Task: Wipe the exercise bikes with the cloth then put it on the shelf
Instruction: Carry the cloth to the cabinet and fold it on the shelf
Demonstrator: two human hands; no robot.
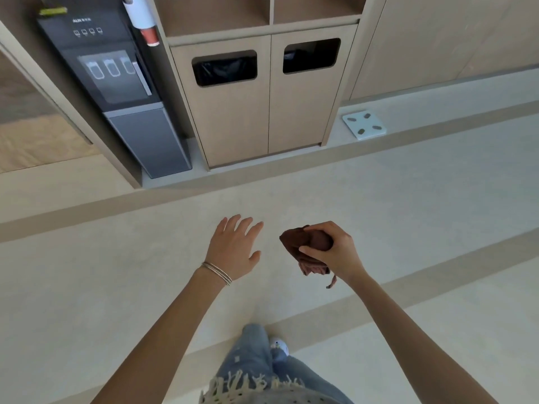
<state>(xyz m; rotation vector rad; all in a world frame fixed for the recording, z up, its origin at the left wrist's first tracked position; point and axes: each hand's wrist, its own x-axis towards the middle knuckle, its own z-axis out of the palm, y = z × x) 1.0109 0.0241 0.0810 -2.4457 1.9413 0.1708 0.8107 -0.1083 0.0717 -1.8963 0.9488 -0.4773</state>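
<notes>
I am seeing the right hand (332,252) gripping the bunched brown cloth (306,243), thumb and fingers curling round it, above the floor (116,243). The left hand (233,249) is hovering near it, fingers spread, holding nothing. The shelf (262,28) is sitting ahead over the bin cabinet (256,118), well apart from the cloth.

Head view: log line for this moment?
stage: cloth in hand, facing shelf | right hand: grips bunched cloth | left hand: open, empty | beside shelf: water dispenser | bikes: not in view
</notes>
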